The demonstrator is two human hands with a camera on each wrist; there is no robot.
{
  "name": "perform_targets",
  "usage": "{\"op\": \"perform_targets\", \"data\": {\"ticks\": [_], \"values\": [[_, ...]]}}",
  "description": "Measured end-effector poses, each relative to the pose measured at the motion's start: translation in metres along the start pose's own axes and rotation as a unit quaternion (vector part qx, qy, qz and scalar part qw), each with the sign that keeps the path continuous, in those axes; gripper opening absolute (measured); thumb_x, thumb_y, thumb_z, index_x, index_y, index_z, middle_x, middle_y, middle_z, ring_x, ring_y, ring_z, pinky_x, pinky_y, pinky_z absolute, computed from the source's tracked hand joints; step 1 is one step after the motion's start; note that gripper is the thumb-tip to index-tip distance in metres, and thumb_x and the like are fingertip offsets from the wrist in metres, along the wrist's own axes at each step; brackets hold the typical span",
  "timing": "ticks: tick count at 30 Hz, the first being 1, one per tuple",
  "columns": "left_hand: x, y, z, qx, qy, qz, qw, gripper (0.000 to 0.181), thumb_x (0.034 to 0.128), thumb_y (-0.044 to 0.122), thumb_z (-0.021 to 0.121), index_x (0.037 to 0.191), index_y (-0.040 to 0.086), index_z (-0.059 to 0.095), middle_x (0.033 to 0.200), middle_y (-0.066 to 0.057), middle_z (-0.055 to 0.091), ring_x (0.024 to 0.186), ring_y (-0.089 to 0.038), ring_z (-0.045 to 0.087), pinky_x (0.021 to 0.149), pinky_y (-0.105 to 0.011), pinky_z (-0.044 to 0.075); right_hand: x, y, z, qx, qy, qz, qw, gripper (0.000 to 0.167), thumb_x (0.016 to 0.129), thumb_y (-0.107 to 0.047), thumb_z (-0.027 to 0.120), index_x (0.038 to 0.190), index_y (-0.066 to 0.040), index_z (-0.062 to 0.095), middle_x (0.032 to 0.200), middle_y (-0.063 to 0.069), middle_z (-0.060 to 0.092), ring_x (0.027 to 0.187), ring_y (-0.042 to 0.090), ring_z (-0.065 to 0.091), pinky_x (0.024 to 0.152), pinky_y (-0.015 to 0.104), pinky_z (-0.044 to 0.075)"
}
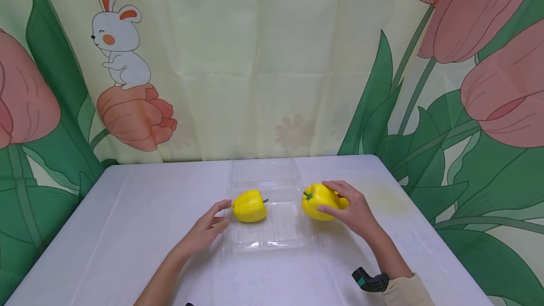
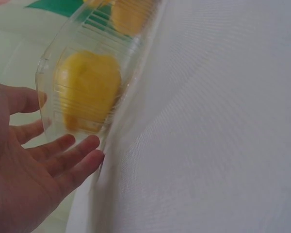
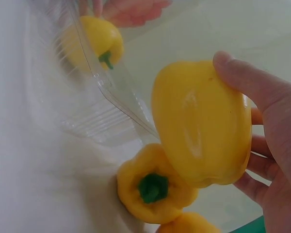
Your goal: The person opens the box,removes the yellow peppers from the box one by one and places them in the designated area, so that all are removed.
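Backdrop, far left: a printed pink tulip (image 1: 23, 93) with dark leaves, then a printed white rabbit (image 1: 123, 37) seated on an orange bloom (image 1: 133, 119). Foreground, on the white tabletop (image 1: 114, 240): my left hand (image 1: 204, 231) at the left wall of a clear plastic container (image 1: 282, 228), its thumb and fingers spread apart and clasping no pepper; whether the fingertips touch the wall or stop just beside it, I cannot tell. The container's transparent lid (image 1: 255, 171) is folded back toward the backdrop. Inside the container, near its left wall, a first yellow pepper (image 1: 249, 207) lies on its side, green stem pointing right. At the container's right side, my right hand (image 1: 359, 211) grips a second yellow pepper (image 3: 201, 126), thumb on one side and fingers round the other, raised above the tabletop. Close to it, in the right wrist view, a third yellow pepper (image 3: 153, 189) shows its green stem to the camera, and part of a fourth yellow pepper (image 3: 189, 224) shows next to that; contact with the gripped one cannot be judged. At my right wrist, a black band (image 1: 369, 281) and a beige sleeve (image 1: 408, 292). Far right: large printed tulips (image 1: 505, 89).
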State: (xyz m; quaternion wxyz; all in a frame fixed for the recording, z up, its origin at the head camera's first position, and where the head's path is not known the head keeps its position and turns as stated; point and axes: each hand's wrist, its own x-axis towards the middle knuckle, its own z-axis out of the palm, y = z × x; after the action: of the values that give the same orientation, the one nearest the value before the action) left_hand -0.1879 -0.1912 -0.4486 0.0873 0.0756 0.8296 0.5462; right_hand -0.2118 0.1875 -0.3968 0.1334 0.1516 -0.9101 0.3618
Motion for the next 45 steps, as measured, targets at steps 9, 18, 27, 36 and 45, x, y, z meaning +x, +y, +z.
{"op": "perform_targets", "data": {"ticks": [9,18,27,36,45], "values": [[0.001,-0.001,0.001,0.009,-0.002,-0.005,0.9999,0.048,0.0992,0.018,0.053,0.145,0.025,0.039,0.152,-0.005,0.039,0.126,-0.029,0.055,0.100,-0.045,0.051,-0.002,0.002,-0.003,-0.008,-0.004,-0.001,1.0000,0.061,0.078,-0.034,0.080,0.132,-0.014,0.059,0.131,0.008,0.059,0.117,0.028,0.058,0.092,0.045,0.055],[0.000,-0.004,0.003,0.011,0.004,-0.011,0.9999,0.048,0.0987,0.017,0.053,0.144,0.025,0.039,0.152,-0.003,0.041,0.126,-0.028,0.055,0.100,-0.045,0.050,-0.007,0.003,-0.004,-0.015,-0.004,-0.005,0.9999,0.061,0.077,-0.033,0.081,0.131,-0.013,0.060,0.130,0.010,0.060,0.116,0.030,0.058,0.091,0.047,0.055],[0.001,-0.003,0.002,0.008,0.003,-0.010,0.9999,0.048,0.0989,0.017,0.053,0.144,0.026,0.040,0.151,-0.002,0.041,0.126,-0.028,0.055,0.100,-0.045,0.050,-0.012,0.006,-0.008,-0.026,-0.007,-0.015,0.9995,0.060,0.079,-0.035,0.080,0.131,-0.012,0.060,0.128,0.010,0.060,0.116,0.031,0.057,0.091,0.049,0.055],[0.001,-0.003,0.002,0.011,0.004,-0.007,0.9999,0.048,0.0987,0.018,0.054,0.144,0.027,0.040,0.151,-0.002,0.041,0.126,-0.028,0.055,0.100,-0.044,0.051,-0.014,0.009,-0.010,-0.032,-0.024,-0.008,0.9992,0.062,0.077,-0.036,0.081,0.132,-0.015,0.059,0.129,0.010,0.059,0.114,0.031,0.057,0.092,0.049,0.054],[0.001,-0.002,0.000,0.015,-0.003,-0.005,0.9999,0.049,0.0989,0.019,0.053,0.145,0.025,0.038,0.153,-0.005,0.039,0.128,-0.030,0.053,0.101,-0.045,0.050,-0.017,0.011,-0.015,-0.037,-0.025,-0.006,0.9990,0.061,0.077,-0.036,0.081,0.129,-0.013,0.061,0.130,0.014,0.059,0.119,0.037,0.055,0.096,0.055,0.051]]}}
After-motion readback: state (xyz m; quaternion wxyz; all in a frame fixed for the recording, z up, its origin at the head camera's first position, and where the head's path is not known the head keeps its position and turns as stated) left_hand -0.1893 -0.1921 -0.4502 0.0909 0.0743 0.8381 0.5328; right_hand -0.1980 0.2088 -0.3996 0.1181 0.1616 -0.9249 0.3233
